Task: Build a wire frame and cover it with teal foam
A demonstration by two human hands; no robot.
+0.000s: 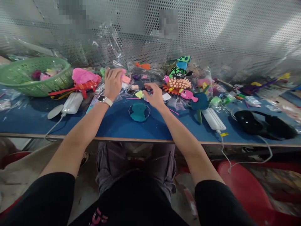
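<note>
My left hand [113, 83], with a watch on its wrist, reaches to the back of the table. Its fingers are bent together at a bright pink lump of modelling clay [123, 72], partly hidden by them. Coral-pink clay pieces [126, 79] lie just beside the fingertips. My right hand [154, 95] hovers over small scraps, its thumb and forefinger curved and apart with nothing visible between them. A yellow piece [139, 94] sits left of its thumb. Nearer me, a flat teal clay shape [138, 112] lies on the blue table inside a clear round-edged piece.
A green basket [35, 89] stands at the left, beside a pink-and-red clay figure [86, 80]. Clay animals, including an orange spiky one [178, 84] and a turtle [199, 101], stand right of centre. White power banks [213, 119], cables and black goggles [249, 123] lie near the front.
</note>
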